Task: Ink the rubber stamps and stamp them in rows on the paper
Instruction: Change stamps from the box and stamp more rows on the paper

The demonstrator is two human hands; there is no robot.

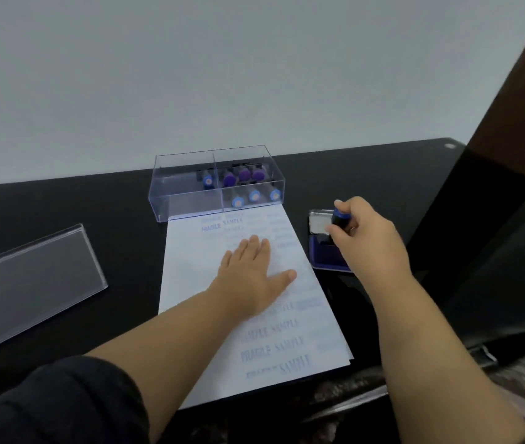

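as the left hand [248,274] lies flat to steady the paper [190,270], the right hand [363,235] grips a stamp [339,219] on the ink pad [325,254] for inking.

A black table [101,203] carries the paper [190,267] mid-front, a clear box [187,203] behind it, an ink pad [325,256] right, a clear lid [30,283] left.
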